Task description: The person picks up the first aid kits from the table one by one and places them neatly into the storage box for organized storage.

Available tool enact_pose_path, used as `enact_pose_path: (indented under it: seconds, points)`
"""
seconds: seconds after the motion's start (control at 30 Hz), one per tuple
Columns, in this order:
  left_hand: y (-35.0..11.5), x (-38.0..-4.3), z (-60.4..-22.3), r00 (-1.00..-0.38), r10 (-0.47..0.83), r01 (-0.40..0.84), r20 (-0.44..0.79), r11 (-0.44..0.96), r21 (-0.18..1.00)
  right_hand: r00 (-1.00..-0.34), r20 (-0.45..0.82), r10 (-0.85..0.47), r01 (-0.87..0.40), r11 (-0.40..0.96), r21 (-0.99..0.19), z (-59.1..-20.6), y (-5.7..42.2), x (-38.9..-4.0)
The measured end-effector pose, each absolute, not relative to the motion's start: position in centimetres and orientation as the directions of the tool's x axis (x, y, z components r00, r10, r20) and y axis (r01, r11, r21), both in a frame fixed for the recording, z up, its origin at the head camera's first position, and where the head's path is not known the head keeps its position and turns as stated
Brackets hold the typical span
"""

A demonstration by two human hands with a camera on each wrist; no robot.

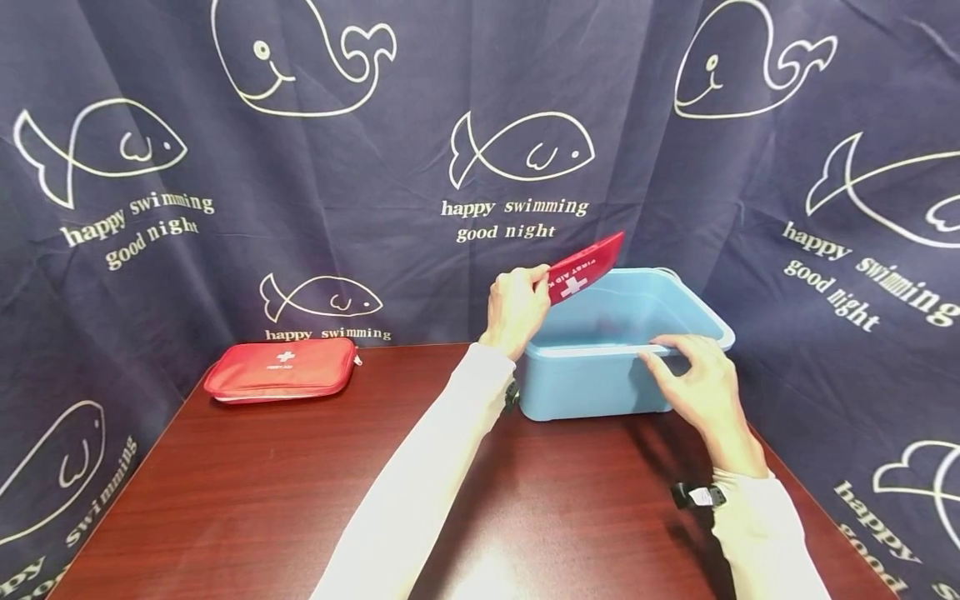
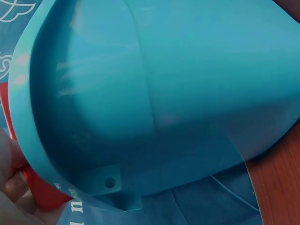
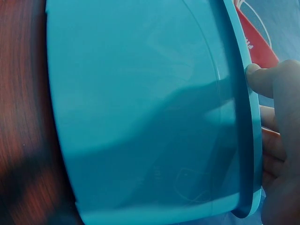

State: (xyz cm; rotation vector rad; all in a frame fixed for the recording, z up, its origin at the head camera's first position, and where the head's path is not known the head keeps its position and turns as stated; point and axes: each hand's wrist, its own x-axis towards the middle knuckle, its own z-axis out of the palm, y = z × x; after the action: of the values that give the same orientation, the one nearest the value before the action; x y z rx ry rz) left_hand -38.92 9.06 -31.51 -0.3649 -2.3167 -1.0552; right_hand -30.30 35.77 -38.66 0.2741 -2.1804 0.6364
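My left hand (image 1: 517, 310) grips one end of a red first aid pouch (image 1: 588, 265) printed with a white cross. The pouch is tilted, its free end pointing up and to the right, over the left side of a light blue storage bin (image 1: 592, 387). At the bin's near rim, my right hand (image 1: 701, 383) pinches the edge. Its thumb (image 3: 260, 79) lies on the rim in the right wrist view, with the other fingers reaching to the inner side. The bin's floor is hidden behind its front wall.
A second red first aid pouch (image 1: 281, 372), with a zip pull, lies at the table's back left. The reddish-brown wooden table (image 1: 300, 492) is bordered by a dark blue curtain (image 1: 420, 217) with fish and whale drawings, close behind the bin.
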Motion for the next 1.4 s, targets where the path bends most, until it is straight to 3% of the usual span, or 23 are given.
enact_pose_path:
  seconds: [0.37, 0.87, 1.4]
  points:
    - [8.9, -38.0, -31.9, -0.868, 0.060, 0.411, 0.493, 0.643, 0.646, -0.614, 0.789, 0.021, -0.412, 0.844, -0.343, -38.9, 35.7, -30.3]
    - [5.1, -36.0, -31.1, -0.799, 0.097, 0.507, 0.593, 0.640, 0.578, -0.620, 0.784, 0.023, -0.410, 0.842, -0.349, -38.6, 35.5, -30.3]
    - [-2.3, -34.0, -32.4, -0.753, 0.100, 0.537, 0.651, 0.666, 0.519, -0.633, 0.774, 0.025, -0.402, 0.844, -0.356, -38.2, 35.5, -30.1]
